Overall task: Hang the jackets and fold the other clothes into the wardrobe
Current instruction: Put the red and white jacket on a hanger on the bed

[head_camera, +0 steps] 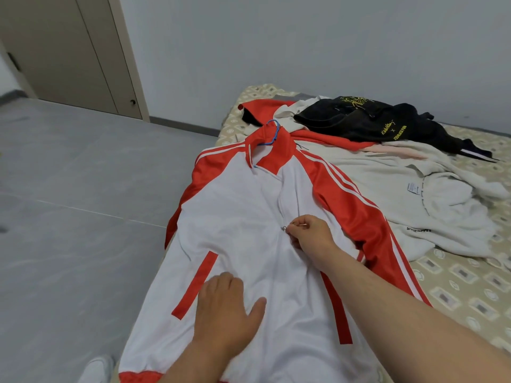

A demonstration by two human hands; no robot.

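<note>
White jacket (243, 205) beneath left hand (225, 313)

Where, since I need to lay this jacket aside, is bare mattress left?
Bare mattress shows at the right, bordered by the jacket and the white sweatshirt above it. A narrow strip runs along the wall behind the black garment. The far middle is crowded with piled clothes.
</note>
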